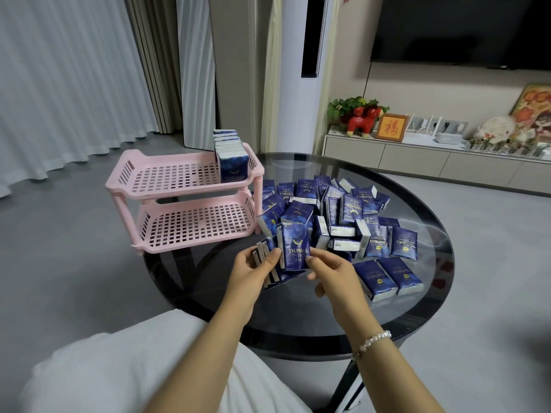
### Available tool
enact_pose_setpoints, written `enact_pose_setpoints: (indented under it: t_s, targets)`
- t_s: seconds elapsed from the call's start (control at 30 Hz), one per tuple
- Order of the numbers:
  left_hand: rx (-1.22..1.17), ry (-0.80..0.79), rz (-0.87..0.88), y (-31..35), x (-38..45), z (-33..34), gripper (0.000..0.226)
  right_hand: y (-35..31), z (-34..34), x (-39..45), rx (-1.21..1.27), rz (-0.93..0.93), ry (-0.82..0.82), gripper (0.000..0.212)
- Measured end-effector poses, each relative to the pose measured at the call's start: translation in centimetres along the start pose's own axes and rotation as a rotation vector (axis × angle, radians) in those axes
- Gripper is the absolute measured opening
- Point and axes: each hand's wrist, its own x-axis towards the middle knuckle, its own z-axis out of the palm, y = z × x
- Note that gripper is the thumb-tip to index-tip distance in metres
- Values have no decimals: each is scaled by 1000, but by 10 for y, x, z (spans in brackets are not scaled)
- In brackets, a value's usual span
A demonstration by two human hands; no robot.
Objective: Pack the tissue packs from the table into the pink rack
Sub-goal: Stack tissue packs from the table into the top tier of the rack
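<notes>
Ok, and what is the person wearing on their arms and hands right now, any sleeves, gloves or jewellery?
Both forearms are bare, with no sleeves reaching them and no gloves. The left hand shows no rings or wristwear that I can see. The right hand has a bracelet at the wrist, a single strand of pale, shiny rounded beads. No watch or markings are visible on either arm.

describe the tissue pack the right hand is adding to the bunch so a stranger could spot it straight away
Start at the round dark glass table and look at its near edge, where two hands meet. The left hand grips a fanned bunch of packs; the right hand pinches the front pack. Only it stands upright facing the camera, TWINKLE readable.
</notes>
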Motion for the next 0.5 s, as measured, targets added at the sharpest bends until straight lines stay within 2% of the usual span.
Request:
enact_pose_setpoints:
  t_s: [0.2,0.27,0.37,0.5]
  targets:
    - [119,-63,-53,3,-3,-2,126,-1,-1,-1,-121,-60,-81,27]
    - [148,-76,-62,5,-3,-4,126,-3,-4,1,-184,-95,-129,27]
    - [186,-160,-41,9,-3,-12,116,-8,-12,7,-124,-108,-330,32]
    - [276,-378,-56,18,-4,-24,113,-6,-24,24,-199,-49,-593,60]
